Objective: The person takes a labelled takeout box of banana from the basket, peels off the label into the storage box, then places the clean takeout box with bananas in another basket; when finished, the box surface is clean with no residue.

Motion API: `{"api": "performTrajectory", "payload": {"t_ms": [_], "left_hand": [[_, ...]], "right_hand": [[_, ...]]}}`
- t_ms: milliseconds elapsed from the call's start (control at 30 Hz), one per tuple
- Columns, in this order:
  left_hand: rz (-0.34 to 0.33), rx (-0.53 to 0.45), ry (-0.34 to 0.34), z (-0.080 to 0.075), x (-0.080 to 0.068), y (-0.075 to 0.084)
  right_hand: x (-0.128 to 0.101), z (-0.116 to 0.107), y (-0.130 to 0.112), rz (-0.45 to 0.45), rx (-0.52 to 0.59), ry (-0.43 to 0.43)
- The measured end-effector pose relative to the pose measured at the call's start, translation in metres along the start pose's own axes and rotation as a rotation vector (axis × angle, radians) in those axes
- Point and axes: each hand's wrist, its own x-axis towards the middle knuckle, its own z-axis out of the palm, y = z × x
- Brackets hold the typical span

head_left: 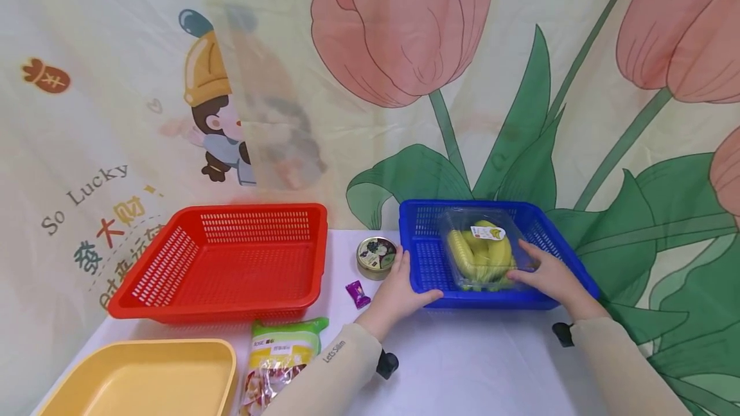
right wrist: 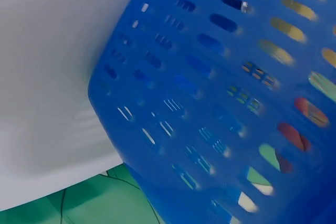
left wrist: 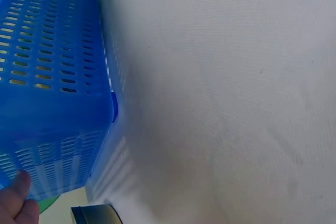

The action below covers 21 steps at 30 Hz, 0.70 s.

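Left hand (head_left: 401, 291) gripping front-left corner of blue basket (head_left: 424, 262), thumb over rim, fingers curled around outer wall. Right hand (head_left: 549, 278) inside basket at right, fingers relaxed and resting against clear plastic box of bananas (head_left: 482, 255); firm grasp not determinable. Box lying inside basket between both hands, white label with banana picture on lid, text unreadable. Basket standing on white tablecloth (head_left: 480, 358). "Lets Slim" printed on left sleeve (head_left: 332, 364); "So Lucky" on backdrop (head_left: 87, 198). Count: one blue basket, one red basket (head_left: 225, 265), one yellow tray (head_left: 144, 377), one round tin (head_left: 376, 257), one purple wrapped candy (head_left: 357, 293), one green snack bag (head_left: 280, 358).
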Motion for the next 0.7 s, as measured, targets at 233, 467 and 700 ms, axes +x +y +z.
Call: {"api": "performTrajectory", "payload": {"t_ms": [233,467,700], "left_hand": [[-0.008,0.035,-0.002,-0.002,-0.001,0.003],[0.016,0.145,0.012,-0.006,-0.001,0.004],[0.097,0.022,0.119,-0.031,0.006,0.013]], "right_hand": [[-0.008,-0.013,-0.007,-0.007,0.066,0.040],[-0.015,-0.021,-0.017,-0.060,0.101,0.068],[-0.024,-0.029,-0.032,-0.124,0.137,0.094]]}}
